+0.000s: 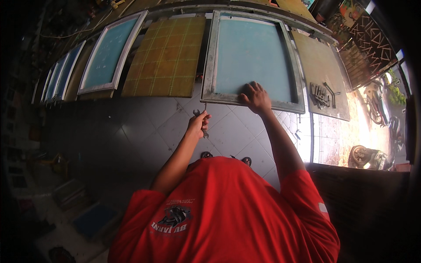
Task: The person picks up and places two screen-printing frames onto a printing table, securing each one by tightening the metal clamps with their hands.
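Observation:
My left hand [199,126] is closed around an open-ended wrench [197,113], whose two jaws stick out above and below the fist. The fist is just below the near left corner of a metal-framed printing screen [209,57], beside a thin bolt [205,105] at that edge. Whether the fingers touch the bolt I cannot tell. My right hand [257,97] rests on the screen's near edge, its fingers spread over the blue mesh [250,52].
Left of the screen lies a yellow-brown board [164,57] with a line grid. Further left stand more blue-mesh frames [120,57]. A board [313,52] at the right carries several wrenches and hex keys [323,94]. Grey floor tiles [144,122] lie below; motorcycles [366,155] stand far right.

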Action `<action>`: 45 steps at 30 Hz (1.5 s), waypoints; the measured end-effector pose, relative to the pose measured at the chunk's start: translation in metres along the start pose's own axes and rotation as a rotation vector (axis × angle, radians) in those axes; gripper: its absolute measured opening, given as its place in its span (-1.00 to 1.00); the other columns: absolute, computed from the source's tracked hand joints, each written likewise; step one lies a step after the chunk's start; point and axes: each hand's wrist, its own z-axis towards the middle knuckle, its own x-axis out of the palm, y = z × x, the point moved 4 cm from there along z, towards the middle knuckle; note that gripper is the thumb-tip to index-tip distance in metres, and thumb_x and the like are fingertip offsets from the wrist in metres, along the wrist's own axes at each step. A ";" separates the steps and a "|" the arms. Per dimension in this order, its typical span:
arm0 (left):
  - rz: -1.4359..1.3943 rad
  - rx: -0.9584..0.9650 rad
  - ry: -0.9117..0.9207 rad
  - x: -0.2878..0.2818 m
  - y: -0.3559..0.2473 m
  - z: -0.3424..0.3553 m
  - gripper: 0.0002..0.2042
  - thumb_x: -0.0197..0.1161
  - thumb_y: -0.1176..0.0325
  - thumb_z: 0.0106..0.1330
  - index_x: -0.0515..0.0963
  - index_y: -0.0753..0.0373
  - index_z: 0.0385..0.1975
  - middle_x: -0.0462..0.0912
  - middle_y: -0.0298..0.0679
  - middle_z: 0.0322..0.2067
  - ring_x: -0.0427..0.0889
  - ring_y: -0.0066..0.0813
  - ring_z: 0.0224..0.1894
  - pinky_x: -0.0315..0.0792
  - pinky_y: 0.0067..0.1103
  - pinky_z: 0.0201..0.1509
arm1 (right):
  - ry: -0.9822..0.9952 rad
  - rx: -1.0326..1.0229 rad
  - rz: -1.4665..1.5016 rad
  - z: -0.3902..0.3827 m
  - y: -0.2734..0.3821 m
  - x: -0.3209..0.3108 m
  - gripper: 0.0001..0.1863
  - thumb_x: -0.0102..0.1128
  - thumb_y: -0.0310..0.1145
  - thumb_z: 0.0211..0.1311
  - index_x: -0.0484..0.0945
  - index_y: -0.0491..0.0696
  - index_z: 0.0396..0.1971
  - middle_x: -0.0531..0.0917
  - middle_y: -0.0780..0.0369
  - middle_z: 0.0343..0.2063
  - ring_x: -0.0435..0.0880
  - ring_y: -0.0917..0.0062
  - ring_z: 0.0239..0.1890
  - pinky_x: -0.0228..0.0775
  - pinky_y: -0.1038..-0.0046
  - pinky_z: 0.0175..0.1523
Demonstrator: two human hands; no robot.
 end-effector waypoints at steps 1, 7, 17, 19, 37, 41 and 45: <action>-0.016 -0.011 0.009 0.000 0.000 -0.001 -0.85 0.17 0.23 0.34 0.47 0.13 -0.41 0.62 -0.37 -0.40 0.34 -0.76 -0.59 0.13 -0.76 -0.66 | -0.001 -0.004 0.010 0.000 0.000 0.000 -0.33 -0.09 0.14 0.27 0.32 -0.03 0.21 0.25 0.00 0.27 0.17 0.15 0.34 0.07 0.22 0.35; -0.074 -0.069 0.052 0.003 0.000 -0.005 -0.86 0.17 0.24 0.34 0.47 0.13 -0.41 0.62 -0.38 -0.41 0.36 -0.77 -0.59 0.13 -0.77 -0.65 | 0.028 0.013 0.028 0.000 -0.001 0.000 -0.32 -0.08 0.15 0.25 0.31 -0.04 0.22 0.23 0.02 0.28 0.15 0.16 0.35 0.04 0.23 0.37; 0.023 0.006 0.020 -0.002 -0.001 0.001 -0.84 0.21 0.22 0.31 0.46 0.12 -0.40 0.61 -0.37 -0.38 0.35 -0.78 -0.58 0.12 -0.78 -0.65 | 0.009 0.005 0.184 0.003 -0.005 -0.004 -0.30 0.04 0.14 0.20 0.32 -0.02 0.21 0.18 0.02 0.31 0.15 0.18 0.35 0.09 0.23 0.36; -0.022 -0.005 0.048 -0.001 0.001 0.001 -0.84 0.22 0.22 0.31 0.46 0.12 -0.41 0.61 -0.37 -0.38 0.35 -0.78 -0.58 0.12 -0.78 -0.65 | -0.043 0.019 0.348 0.002 -0.008 -0.012 -0.32 0.11 0.09 0.17 0.33 -0.01 0.20 0.17 0.02 0.32 0.17 0.18 0.35 0.11 0.23 0.35; 0.009 -0.068 0.059 0.002 0.002 -0.003 -0.77 0.10 0.08 0.37 0.45 0.07 -0.43 0.60 -0.42 -0.37 0.39 -0.75 -0.56 0.12 -0.77 -0.63 | 0.248 0.515 1.451 -0.098 0.070 0.036 -0.72 0.05 -0.31 0.30 0.55 -0.11 -0.08 0.62 0.27 -0.24 0.56 0.58 -0.16 0.35 0.54 -0.03; -0.041 -0.103 0.059 0.004 0.005 -0.004 -0.75 0.04 0.07 0.39 0.47 0.09 -0.39 0.60 -0.42 -0.42 0.38 -0.70 -0.59 0.11 -0.73 -0.66 | 0.505 0.602 1.626 -0.069 0.111 0.066 -0.70 -0.01 -0.25 0.32 0.56 -0.06 -0.08 0.64 0.30 -0.30 0.57 0.61 -0.25 0.34 0.56 -0.06; 0.022 -0.087 0.006 0.004 0.005 -0.004 -0.73 0.06 0.03 0.38 0.48 0.08 -0.37 0.53 -0.44 -0.50 0.34 -0.68 -0.62 0.09 -0.73 -0.68 | 0.585 0.499 1.802 -0.045 0.143 0.080 -0.81 -0.01 -0.29 0.32 0.52 -0.08 -0.29 0.61 0.29 -0.41 0.57 0.62 -0.41 0.37 0.57 -0.23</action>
